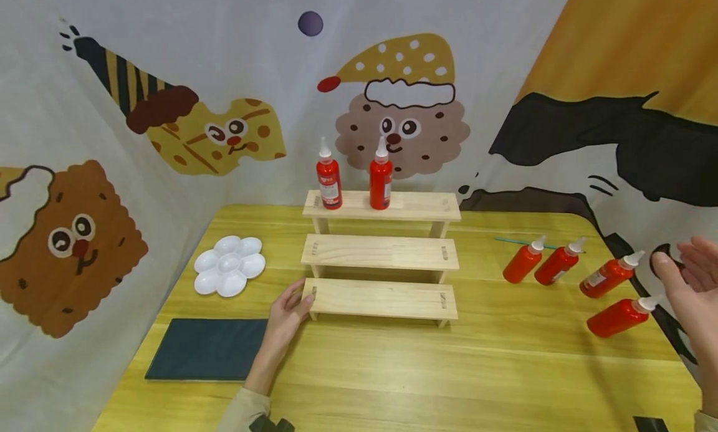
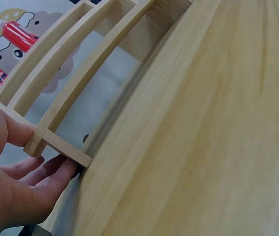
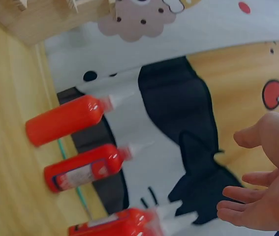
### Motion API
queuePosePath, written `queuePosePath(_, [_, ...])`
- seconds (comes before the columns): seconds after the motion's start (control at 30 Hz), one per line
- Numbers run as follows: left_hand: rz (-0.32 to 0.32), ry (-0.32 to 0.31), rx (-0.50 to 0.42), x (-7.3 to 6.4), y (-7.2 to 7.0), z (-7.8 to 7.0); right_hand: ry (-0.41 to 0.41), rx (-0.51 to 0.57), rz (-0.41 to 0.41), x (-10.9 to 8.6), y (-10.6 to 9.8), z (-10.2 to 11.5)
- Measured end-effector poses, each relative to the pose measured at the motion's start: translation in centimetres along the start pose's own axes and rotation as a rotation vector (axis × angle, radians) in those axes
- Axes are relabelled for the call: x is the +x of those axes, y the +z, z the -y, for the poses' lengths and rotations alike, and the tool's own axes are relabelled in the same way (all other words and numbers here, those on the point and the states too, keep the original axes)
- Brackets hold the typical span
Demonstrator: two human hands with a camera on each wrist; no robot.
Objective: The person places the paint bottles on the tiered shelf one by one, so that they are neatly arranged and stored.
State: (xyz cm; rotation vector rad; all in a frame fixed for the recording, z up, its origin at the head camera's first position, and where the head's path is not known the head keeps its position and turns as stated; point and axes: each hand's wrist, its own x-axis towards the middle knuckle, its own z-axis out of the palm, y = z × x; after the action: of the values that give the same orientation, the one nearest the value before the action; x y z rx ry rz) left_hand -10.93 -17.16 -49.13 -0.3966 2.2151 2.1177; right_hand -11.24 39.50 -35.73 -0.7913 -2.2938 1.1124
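A three-step wooden rack point(image 1: 381, 298) stands mid-table. My left hand point(image 1: 288, 316) grips the left end of its lowest step, and in the left wrist view the thumb lies on the step's end with the fingers point(image 2: 55, 179) around the leg. Two red squeeze bottles with white nozzles, a left one point(image 1: 330, 186) and a right one point(image 1: 381, 186), stand upright on the top step. Over the table's right side, my right hand point(image 1: 695, 295) is held up with fingers spread and holds nothing. Several more red bottles stand near it, the closest bottle point(image 1: 614, 318) just to its left.
A white flower-shaped paint palette point(image 1: 229, 265) lies left of the rack, with a dark rectangular mat point(image 1: 207, 349) in front of it. Behind the right-hand bottles lies a thin teal stick point(image 1: 510, 240). A printed cloth point(image 1: 252, 58) hangs behind the table point(image 1: 392, 382).
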Motion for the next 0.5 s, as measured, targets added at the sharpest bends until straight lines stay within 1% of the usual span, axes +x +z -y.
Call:
queuePosePath(0.07, [0.004, 0.003, 0.011, 0.0, 0.1, 0.0, 0.028, -0.01, -0.006, 0.0, 0.0, -1.2])
queuePosePath(0.23, [-0.001, 0.004, 0.018, 0.1, 0.1, 0.0, 0.075, -0.018, 0.023, -0.3, 0.4, -3.3])
queuePosePath(0.4, [-0.006, 0.007, 0.015, 0.1, 0.2, 0.1, 0.162, -0.021, 0.109, -0.7, 0.9, -4.8])
queuePosePath(0.5, [-0.006, 0.008, 0.012, 0.2, 0.2, 0.2, 0.191, -0.043, 0.154, -0.8, 1.3, -5.7])
